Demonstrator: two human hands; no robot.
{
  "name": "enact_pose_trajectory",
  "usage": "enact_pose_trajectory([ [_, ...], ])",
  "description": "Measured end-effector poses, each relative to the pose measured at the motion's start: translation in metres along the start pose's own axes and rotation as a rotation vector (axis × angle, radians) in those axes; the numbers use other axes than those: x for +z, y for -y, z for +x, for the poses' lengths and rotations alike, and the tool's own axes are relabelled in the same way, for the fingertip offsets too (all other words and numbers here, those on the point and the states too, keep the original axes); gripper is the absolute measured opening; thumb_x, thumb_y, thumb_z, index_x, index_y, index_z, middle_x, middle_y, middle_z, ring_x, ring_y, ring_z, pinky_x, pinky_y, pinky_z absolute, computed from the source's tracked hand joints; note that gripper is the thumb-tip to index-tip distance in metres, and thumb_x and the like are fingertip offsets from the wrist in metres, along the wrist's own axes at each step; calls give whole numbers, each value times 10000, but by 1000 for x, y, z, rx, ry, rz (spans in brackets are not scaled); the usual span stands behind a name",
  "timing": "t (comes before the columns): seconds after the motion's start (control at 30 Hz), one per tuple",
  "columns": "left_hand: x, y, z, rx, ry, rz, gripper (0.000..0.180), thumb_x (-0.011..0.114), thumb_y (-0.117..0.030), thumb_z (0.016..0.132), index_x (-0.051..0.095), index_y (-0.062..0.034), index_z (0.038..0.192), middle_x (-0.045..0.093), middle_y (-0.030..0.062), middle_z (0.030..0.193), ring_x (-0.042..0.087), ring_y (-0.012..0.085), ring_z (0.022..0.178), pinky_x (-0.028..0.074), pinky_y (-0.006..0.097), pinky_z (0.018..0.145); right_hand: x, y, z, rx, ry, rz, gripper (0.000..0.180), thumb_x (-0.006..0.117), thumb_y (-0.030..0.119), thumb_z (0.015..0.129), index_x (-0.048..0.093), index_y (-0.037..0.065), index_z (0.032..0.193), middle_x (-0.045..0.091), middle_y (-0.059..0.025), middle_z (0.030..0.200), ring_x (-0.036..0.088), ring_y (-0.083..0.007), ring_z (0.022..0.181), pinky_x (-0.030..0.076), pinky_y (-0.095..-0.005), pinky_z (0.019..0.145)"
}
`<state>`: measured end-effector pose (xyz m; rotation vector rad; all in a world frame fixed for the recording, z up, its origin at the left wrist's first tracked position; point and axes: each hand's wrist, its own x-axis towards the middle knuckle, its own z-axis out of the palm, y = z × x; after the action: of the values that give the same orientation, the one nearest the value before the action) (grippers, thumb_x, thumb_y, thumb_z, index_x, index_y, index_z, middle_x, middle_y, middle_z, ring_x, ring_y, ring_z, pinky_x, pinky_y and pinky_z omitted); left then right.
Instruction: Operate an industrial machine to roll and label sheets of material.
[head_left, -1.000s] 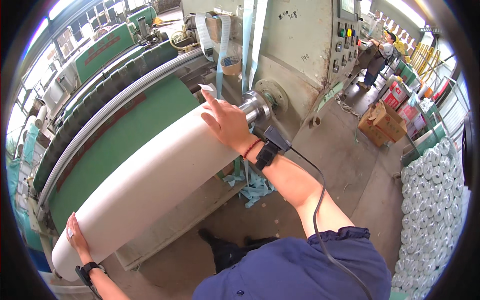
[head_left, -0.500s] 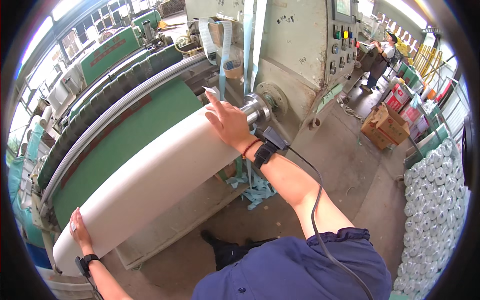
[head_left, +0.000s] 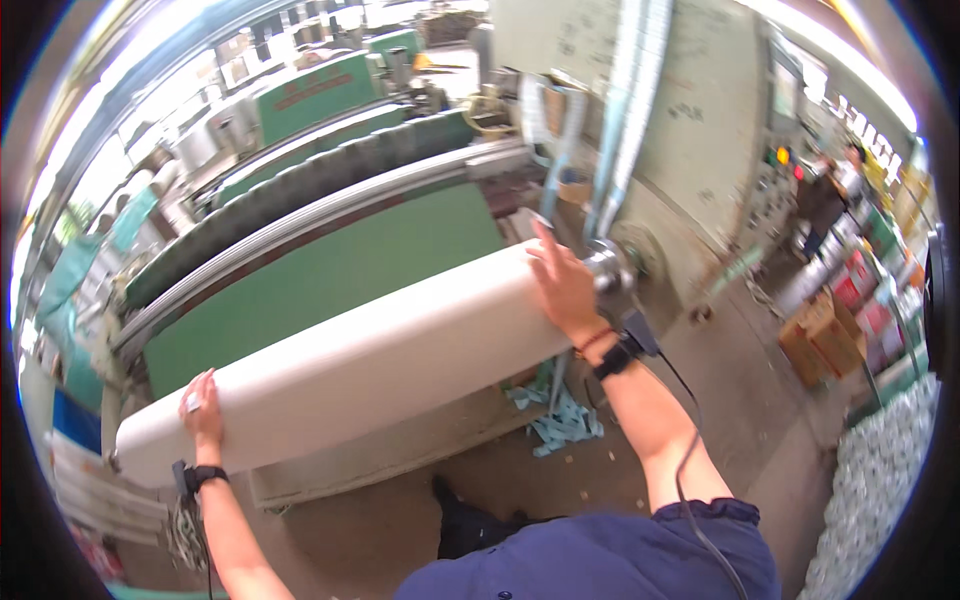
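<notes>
A long, thick roll of pale material [head_left: 370,370] lies across in front of me, its right end close to a shiny metal chuck [head_left: 606,265]. My left hand [head_left: 203,412] rests on top of the roll near its left end, fingers stretched out. A small white piece [head_left: 192,403] shows at its fingers; how it is held I cannot tell. My right hand [head_left: 563,288] lies on the roll's right end, open, index finger pointing away. By that fingertip is another small white scrap [head_left: 543,222], blurred. Each wrist wears a black strap with a small device and a cable.
Behind the roll stretches a green panel [head_left: 330,295] of a machine with a metal rail. A cabinet with buttons [head_left: 690,120] stands right, light-blue strips [head_left: 632,100] hanging beside it. Blue scraps [head_left: 565,420] litter the floor. Cardboard boxes [head_left: 822,338], stacked wrapped rolls [head_left: 875,490] and another person [head_left: 835,195] are farther right.
My view has turned left, so the scene sits farther right in the picture. Both hands stay on the roll, the left one seemingly a little farther from its left end.
</notes>
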<state>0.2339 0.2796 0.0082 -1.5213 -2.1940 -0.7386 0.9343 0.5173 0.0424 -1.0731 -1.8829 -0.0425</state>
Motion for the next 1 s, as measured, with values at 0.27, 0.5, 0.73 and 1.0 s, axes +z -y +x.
enact_pose_trajectory([
  [0.27, -37, -34, 28, 52, 91, 99, 367, 688, -469, 985, 820, -131, 1037, 803, 120, 1077, 744, 344, 1041, 570, 442, 929, 5, 10, 8, 45, 20, -2, 644, 398, 546, 1149, 440, 148, 1653, 800, -78, 1203, 718, -313, 1190, 538, -435, 1035],
  [0.5, 47, -20, 211, 424, 547, 277, 424, 765, -546, 868, 809, -125, 885, 786, 121, 886, 757, 347, 899, 581, 480, 827, -14, 38, 3, 26, -45, -439, 597, 507, 467, 1116, 527, 72, 1563, 752, -90, 1243, 651, -286, 1238, 428, -542, 1139],
  [0.73, 258, 110, 307, 592, 393, 137, 384, 760, -399, 940, 775, -19, 999, 762, 220, 1003, 728, 429, 967, 579, 537, 858, 120, 239, -38, -1, 84, -148, 659, 583, 444, 1085, 471, 77, 1620, 613, -127, 1534, 523, -399, 1447, 309, -539, 1280],
  [1.0, 297, 49, 309, 716, 160, -177, 482, 846, -37, 797, 590, -99, 1201, 633, 165, 1278, 702, 405, 1083, 591, 479, 910, 117, 266, -54, 55, 62, -169, 773, 443, 573, 1116, 292, 104, 1712, 615, -44, 1573, 521, -281, 1479, 260, -529, 1292],
])
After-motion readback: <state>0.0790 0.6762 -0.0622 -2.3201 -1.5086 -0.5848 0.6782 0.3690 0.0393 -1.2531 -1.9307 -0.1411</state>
